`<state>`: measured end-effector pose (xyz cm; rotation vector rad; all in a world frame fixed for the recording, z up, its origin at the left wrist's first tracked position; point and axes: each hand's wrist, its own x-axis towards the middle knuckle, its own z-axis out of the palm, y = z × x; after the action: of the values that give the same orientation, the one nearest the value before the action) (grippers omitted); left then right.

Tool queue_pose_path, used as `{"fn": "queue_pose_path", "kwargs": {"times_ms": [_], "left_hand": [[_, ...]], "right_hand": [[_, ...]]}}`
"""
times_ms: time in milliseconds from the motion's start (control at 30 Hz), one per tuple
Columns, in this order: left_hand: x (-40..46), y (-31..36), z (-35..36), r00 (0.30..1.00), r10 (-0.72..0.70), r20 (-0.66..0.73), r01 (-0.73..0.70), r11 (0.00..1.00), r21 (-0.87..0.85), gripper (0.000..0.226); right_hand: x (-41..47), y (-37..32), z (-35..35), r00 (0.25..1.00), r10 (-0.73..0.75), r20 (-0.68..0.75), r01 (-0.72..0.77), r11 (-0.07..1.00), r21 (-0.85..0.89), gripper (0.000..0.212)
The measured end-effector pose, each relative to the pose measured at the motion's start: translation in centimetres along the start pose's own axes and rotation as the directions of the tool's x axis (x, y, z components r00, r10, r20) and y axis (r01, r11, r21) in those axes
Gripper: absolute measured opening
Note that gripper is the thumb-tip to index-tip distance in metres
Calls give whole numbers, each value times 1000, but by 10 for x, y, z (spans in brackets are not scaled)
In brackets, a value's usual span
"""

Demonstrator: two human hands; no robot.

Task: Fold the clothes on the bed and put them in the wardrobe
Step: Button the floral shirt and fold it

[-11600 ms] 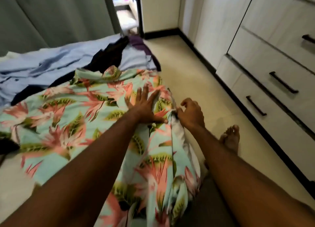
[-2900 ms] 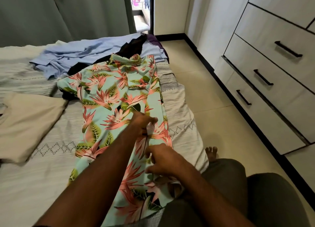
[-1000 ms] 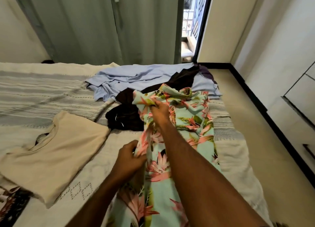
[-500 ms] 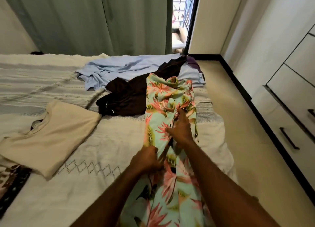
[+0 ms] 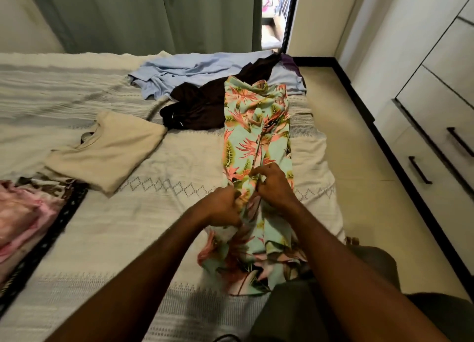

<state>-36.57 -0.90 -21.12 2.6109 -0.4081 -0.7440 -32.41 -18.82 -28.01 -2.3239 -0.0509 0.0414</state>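
A floral shirt [image 5: 256,126] in mint green with pink and olive leaves lies folded into a long narrow strip along the right side of the bed [image 5: 115,226]. My left hand [image 5: 221,207] grips the strip's left fold near its lower part. My right hand [image 5: 273,185] pinches the fabric at the centre seam just beside it. A folded beige T-shirt [image 5: 107,149] lies to the left. Behind the strip are a dark brown garment [image 5: 197,105] and a crumpled light blue shirt [image 5: 195,70]. The wardrobe [image 5: 441,115] with drawers stands at the right.
Pink and patterned cloth [image 5: 23,213] sits at the bed's left edge. A green curtain [image 5: 143,15] hangs behind the bed, with an open doorway [image 5: 273,15] to its right. A strip of tiled floor [image 5: 359,162] separates bed and wardrobe.
The floral shirt's sides were folded inward into a narrow strip. My right hand came back from the collar end to the middle, next to my left hand.
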Motion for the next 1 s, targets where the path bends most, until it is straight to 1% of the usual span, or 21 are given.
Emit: {"fn": "queue_pose_path", "kwargs": {"times_ms": [67, 133, 167, 233, 267, 300, 333, 367, 400, 433, 467, 533, 600, 667, 733, 833, 867, 900, 933, 967, 1000], "left_hand": [[-8, 32, 7, 998, 36, 58, -39, 998, 57, 64], [-16, 55, 21, 977, 50, 209, -59, 998, 37, 75], [-21, 61, 27, 953, 43, 299, -24, 997, -67, 77], [-36, 59, 33, 904, 60, 423, 92, 940, -329, 62], [-42, 50, 32, 907, 77, 414, 109, 907, -406, 54], [-45, 40, 32, 930, 82, 359, 85, 901, -425, 48], [-45, 26, 31, 961, 81, 264, 31, 918, -396, 43], [-42, 9, 32, 986, 83, 142, -42, 962, -269, 38], [-38, -11, 33, 995, 100, 16, -99, 994, -41, 41], [-35, -31, 35, 988, 136, -74, -117, 968, 222, 52], [-33, -48, 42, 980, 174, -101, -114, 895, 431, 68], [-28, -74, 54, 950, 302, -83, -181, 746, 641, 98], [-23, -81, 61, 874, 485, -18, -331, 623, 709, 108], [-14, -76, 65, 825, 558, 89, -449, 552, 702, 102], [-6, -66, 62, 848, 492, 197, -482, 561, 673, 91], [4, -57, 61, 848, 440, 295, -519, 578, 630, 79], [7, -56, 60, 840, 435, 324, -539, 601, 590, 74], [9, -55, 59, 831, 438, 344, -557, 642, 527, 66], [11, -54, 56, 831, 443, 337, -554, 717, 423, 58], [16, -55, 50, 844, 446, 297, -520, 816, 252, 54], [24, -58, 40, 882, 409, 233, -419, 908, -6, 53]], "right_hand": [[-12, 9, -14, 1000, -12, 2, 12, 1000, -29, 34], [-26, 17, -28, 999, -9, 47, 12, 997, -72, 38], [-33, 21, -35, 998, -11, 58, 15, 997, -80, 39], [-47, 31, -49, 998, -28, 59, 33, 997, -72, 37], [-52, 36, -57, 997, -48, 68, 53, 996, -72, 35], [-58, 42, -66, 993, -73, 95, 82, 993, -88, 34], [-63, 48, -73, 983, -103, 151, 125, 982, -144, 38], [-69, 55, -81, 965, -135, 224, 190, 951, -245, 47], [-73, 62, -87, 940, -147, 308, 267, 878, -397, 60], [-77, 69, -93, 910, -136, 392, 348, 766, -541, 72], [-82, 74, -98, 877, -105, 469, 415, 660, -626, 80], [-88, 81, -99, 807, -89, 584, 527, 558, -642, 86], [-91, 83, -93, 746, -136, 652, 619, 502, -604, 86], [-88, 84, -88, 717, -191, 670, 659, 499, -563, 83], [-83, 83, -85, 699, -258, 667, 694, 471, -545, 73], [-74, 74, -79, 621, -303, 723, 772, 395, -497, 66], [-71, 70, -76, 602, -266, 753, 773, 430, -466, 66], [-69, 67, -71, 600, -219, 770, 741, 514, -432, 65], [-66, 67, -68, 620, -170, 766, 667, 629, -400, 65], [-61, 63, -66, 666, -152, 730, 546, 767, -338, 62], [-52, 58, -66, 733, -124, 669, 360, 905, -227, 53]]}}
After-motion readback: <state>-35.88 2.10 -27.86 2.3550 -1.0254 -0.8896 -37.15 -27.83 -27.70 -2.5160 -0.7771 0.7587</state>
